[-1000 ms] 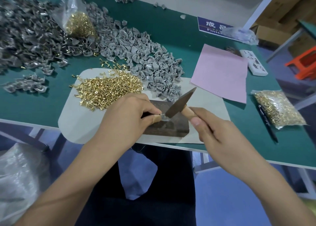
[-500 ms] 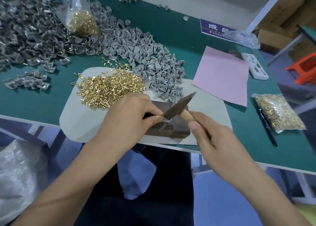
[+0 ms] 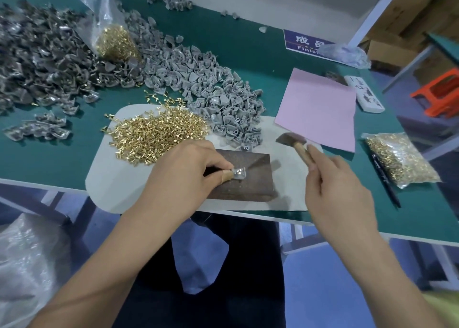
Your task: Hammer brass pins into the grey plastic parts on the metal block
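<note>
A dark metal block (image 3: 250, 181) lies on a pale mat (image 3: 111, 178) at the table's near edge. My left hand (image 3: 183, 171) pinches a small grey plastic part (image 3: 239, 173) and holds it down on the block's top. My right hand (image 3: 337, 191) grips the wooden handle of a small hammer (image 3: 291, 140), whose head is raised up and to the right of the block, apart from the part. A heap of loose brass pins (image 3: 156, 136) lies on the mat to the left. A pile of grey plastic parts (image 3: 223, 99) sits behind the block.
A big heap of darker parts (image 3: 42, 62) covers the far left, with a bag of pins (image 3: 114, 42) on it. A pink sheet (image 3: 318, 109), another pin bag (image 3: 400, 158), a black pen (image 3: 385, 178) and a white power strip (image 3: 365, 94) lie to the right.
The hammer head has swung up and to the right, away from the part on the block. My left hand still holds the part in the same spot.
</note>
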Motion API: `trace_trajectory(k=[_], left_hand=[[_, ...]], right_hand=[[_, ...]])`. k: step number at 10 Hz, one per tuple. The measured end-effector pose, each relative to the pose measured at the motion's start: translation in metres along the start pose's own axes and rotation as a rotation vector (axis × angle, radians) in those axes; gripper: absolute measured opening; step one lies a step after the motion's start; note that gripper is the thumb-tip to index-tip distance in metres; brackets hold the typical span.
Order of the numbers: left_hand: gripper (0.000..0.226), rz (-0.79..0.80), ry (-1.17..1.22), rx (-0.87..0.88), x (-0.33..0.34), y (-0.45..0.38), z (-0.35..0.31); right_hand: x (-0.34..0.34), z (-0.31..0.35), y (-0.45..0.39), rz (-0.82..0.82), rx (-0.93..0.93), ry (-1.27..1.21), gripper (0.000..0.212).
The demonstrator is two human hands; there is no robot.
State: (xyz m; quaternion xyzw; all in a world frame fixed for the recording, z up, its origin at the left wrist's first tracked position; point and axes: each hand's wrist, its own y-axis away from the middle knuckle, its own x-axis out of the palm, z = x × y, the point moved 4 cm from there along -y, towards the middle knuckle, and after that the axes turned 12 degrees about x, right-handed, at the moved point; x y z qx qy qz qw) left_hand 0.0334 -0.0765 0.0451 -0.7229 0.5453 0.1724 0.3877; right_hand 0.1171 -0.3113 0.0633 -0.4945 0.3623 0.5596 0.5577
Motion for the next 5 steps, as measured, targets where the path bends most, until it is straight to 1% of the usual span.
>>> trace_trajectory(k=[1,2,3,4,5], left_hand=[[0.007,-0.005,-0.006,-0.004,0.001,0.0,0.0],[0.007,-0.001,-0.035,-0.006,0.001,0.002,-0.001],[0.005,0.006,-0.092,0.0,0.002,0.006,-0.005],[0.005,-0.004,-0.142,-0.002,0.002,0.008,-0.006],[0.005,0.0,-0.15,-0.013,0.003,0.011,-0.012]], right_hand=[[0.023,-0.01,-0.007,0.027,0.077,0.03,0.042],[0.035,-0.012,-0.011,-0.026,0.101,0.042,0.041],[0.035,-0.006,-0.006,-0.079,0.078,0.15,0.045],[0.034,0.002,-0.008,-0.062,0.051,0.213,0.043],[0.014,0.002,-0.015,0.051,0.036,-0.189,0.03]])
